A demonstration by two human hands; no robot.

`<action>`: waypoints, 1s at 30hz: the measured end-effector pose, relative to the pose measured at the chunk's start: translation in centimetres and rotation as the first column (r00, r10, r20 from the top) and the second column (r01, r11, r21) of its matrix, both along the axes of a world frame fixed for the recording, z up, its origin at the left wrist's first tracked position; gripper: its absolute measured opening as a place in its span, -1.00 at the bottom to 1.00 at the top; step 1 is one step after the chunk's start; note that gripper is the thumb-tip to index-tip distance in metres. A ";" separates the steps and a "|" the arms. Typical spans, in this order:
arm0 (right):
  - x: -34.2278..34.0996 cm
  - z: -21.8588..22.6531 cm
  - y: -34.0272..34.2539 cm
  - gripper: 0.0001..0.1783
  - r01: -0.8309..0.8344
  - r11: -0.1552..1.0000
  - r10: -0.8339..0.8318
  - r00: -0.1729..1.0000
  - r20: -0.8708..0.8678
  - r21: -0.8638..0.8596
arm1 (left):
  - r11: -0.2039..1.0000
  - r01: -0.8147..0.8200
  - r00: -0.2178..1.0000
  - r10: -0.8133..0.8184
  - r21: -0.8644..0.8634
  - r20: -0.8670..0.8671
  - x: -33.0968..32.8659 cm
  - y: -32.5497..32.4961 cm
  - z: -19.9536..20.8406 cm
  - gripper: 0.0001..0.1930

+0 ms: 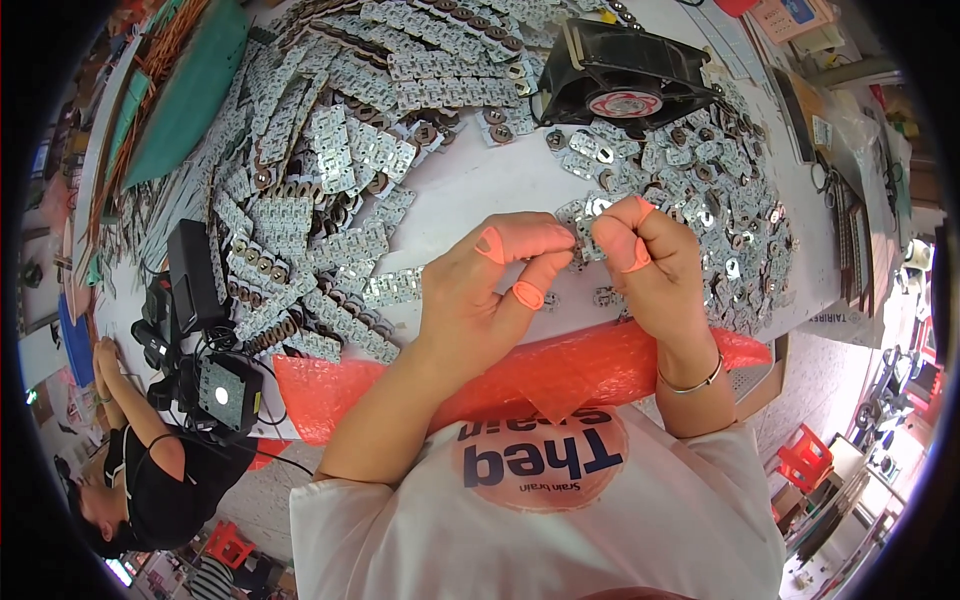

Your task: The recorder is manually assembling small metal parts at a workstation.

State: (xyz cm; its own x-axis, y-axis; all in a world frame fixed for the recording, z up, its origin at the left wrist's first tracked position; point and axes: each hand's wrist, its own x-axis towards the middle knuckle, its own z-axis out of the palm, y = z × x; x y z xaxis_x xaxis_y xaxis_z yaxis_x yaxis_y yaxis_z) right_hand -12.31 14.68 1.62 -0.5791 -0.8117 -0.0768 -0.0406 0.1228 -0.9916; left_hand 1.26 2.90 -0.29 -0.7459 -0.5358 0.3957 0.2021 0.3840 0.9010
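While the wearer's forearms reach up over its near edge, the white table (455, 180) spreads across most of the view. Across its left and far parts lies a big, tangled heap of joined circuit-board strips (280, 220), pale with rows of round brownish parts; on the right, a wide scatter of loose boards (735, 235) covers the surface. At the left, beside the table, a co-worker (200, 475) in a black top has both forearms stretched forward. A red plastic sheet (590, 375) runs along the near edge, beneath the wearer's forearms. At the far left stands a curved green panel (190, 100), and at the far right of the bare patch a black fan (625, 75) sits among the boards. Near the left edge are an upright black adapter (195, 275) and a dark box (225, 395) with a bright round spot, cables around them.

The left hand (495, 280) is bunched, its thumb and forefinger drawn together; the right hand (650, 265) is curled tightly opposite, just beside it. Both wear orange finger covers (530, 240). Between the fingertips, pinched by both, shows a small board piece (583, 243), partly hidden. A thin bracelet (698, 381) circles the right wrist.
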 end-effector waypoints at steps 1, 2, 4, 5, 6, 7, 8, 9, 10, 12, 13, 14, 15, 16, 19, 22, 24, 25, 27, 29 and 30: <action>-0.3 0.1 0.0 -0.86 -0.015 0.999 0.016 0.999 -0.036 0.045 | 1.000 -0.008 1.000 0.007 0.023 0.020 0.0 0.0 -0.1 -0.79; -0.6 0.2 0.1 -0.86 -0.028 0.995 0.034 0.997 -0.072 0.091 | 0.999 -0.016 0.999 0.014 0.045 0.040 0.0 0.0 -0.1 -0.79; -1.5 0.1 0.0 -0.87 -0.073 0.994 0.085 0.985 -0.150 0.082 | 0.997 -0.028 0.999 0.026 0.079 0.018 -0.2 0.1 0.0 -0.80; -1.6 0.1 0.1 -0.87 -0.117 0.990 0.132 0.965 -0.227 0.076 | 0.993 -0.037 0.999 0.038 0.112 -0.003 -0.3 0.1 0.1 -0.81; -1.6 0.0 0.2 -0.87 -0.115 0.990 0.130 0.965 -0.227 0.077 | 0.993 -0.034 0.999 0.035 0.112 -0.004 -0.3 0.1 0.1 -0.81; -1.6 -0.1 0.2 -0.87 -0.096 0.992 0.114 0.962 -0.249 0.086 | 1.000 -0.012 0.998 0.013 -0.011 0.065 -0.4 0.0 0.1 -0.82; -1.7 -0.2 0.1 -0.87 -0.076 0.993 0.099 0.958 -0.271 0.094 | 0.991 0.018 0.991 0.000 -0.132 0.136 -0.4 -0.1 0.1 -0.83; -1.8 0.0 0.2 -0.87 -0.076 0.993 0.098 0.957 -0.273 0.091 | 0.991 0.018 0.991 0.000 -0.136 0.134 -0.5 0.0 0.1 -0.83; -2.0 0.3 0.4 -0.86 -0.022 0.993 0.047 0.973 -0.227 0.112 | 0.999 0.033 0.987 -0.026 -0.037 0.160 -0.5 0.1 0.1 -0.82; -2.2 0.5 0.3 -0.86 0.031 0.991 -0.007 0.983 -0.182 0.132 | 0.997 0.045 0.982 -0.055 0.059 0.182 -0.7 -0.1 -0.2 -0.81; -2.2 0.6 0.4 -0.85 -0.023 0.989 0.042 0.992 -0.123 0.148 | 0.956 0.086 0.984 -0.126 0.281 0.128 -0.6 -0.2 -0.4 -0.81; -2.1 0.6 0.5 -0.84 -0.079 0.984 0.090 0.994 -0.062 0.160 | 0.863 0.130 0.981 -0.182 0.488 0.060 -0.5 -0.2 -0.5 -0.80; -2.0 0.6 0.5 -0.84 -0.075 0.984 0.085 0.995 -0.059 0.162 | 0.862 0.133 0.980 -0.187 0.490 0.062 -0.4 -0.1 -0.4 -0.80; -2.0 0.7 0.5 -0.84 -0.110 0.981 0.116 0.993 -0.028 0.161 | 0.805 0.115 0.985 -0.166 0.582 0.036 -0.2 -0.1 0.0 -0.79; -1.9 0.1 0.4 -0.85 -0.155 0.984 0.159 0.986 -0.041 0.092 | 0.725 0.086 0.991 -0.134 0.684 0.017 -0.1 -0.2 0.2 -0.80; -1.7 -0.9 0.3 -0.86 -0.193 0.981 0.191 0.963 -0.189 0.005 | 0.716 0.069 0.986 -0.154 0.695 0.060 -0.1 -0.5 0.2 -0.79; -1.3 -0.9 0.0 -0.86 -0.221 0.975 0.209 0.935 -0.287 -0.010 | 0.720 0.062 0.978 -0.182 0.691 0.102 -0.1 -1.0 0.6 -0.78; -0.8 -0.8 0.0 -0.85 -0.202 0.979 0.191 0.962 -0.196 -0.037 | 0.629 0.055 0.968 -0.223 0.776 0.112 0.0 -1.3 1.1 -0.79; -0.5 -0.4 0.2 -0.84 -0.183 0.981 0.177 0.979 -0.099 -0.061 | 0.528 0.039 0.958 -0.261 0.848 0.118 0.3 -1.2 1.4 -0.80; -1.1 0.3 0.3 -0.81 -0.157 0.981 0.191 0.719 0.669 -0.112 | 0.395 0.177 0.962 -0.264 0.902 -0.072 0.4 -1.3 1.1 -0.84; -1.0 0.3 0.2 -0.81 -0.155 0.981 0.191 0.722 0.665 -0.114 | 0.397 0.181 0.961 -0.267 0.900 -0.075 0.3 -0.9 1.0 -0.84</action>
State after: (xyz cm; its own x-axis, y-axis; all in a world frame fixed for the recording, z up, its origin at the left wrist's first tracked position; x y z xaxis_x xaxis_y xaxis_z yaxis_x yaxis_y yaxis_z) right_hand -13.27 14.88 1.91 -0.2401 -0.9055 -0.3499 0.6207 0.1340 -0.7726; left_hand 1.57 2.02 0.75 -0.8967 -0.3612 -0.2559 0.0744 -0.6928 0.7172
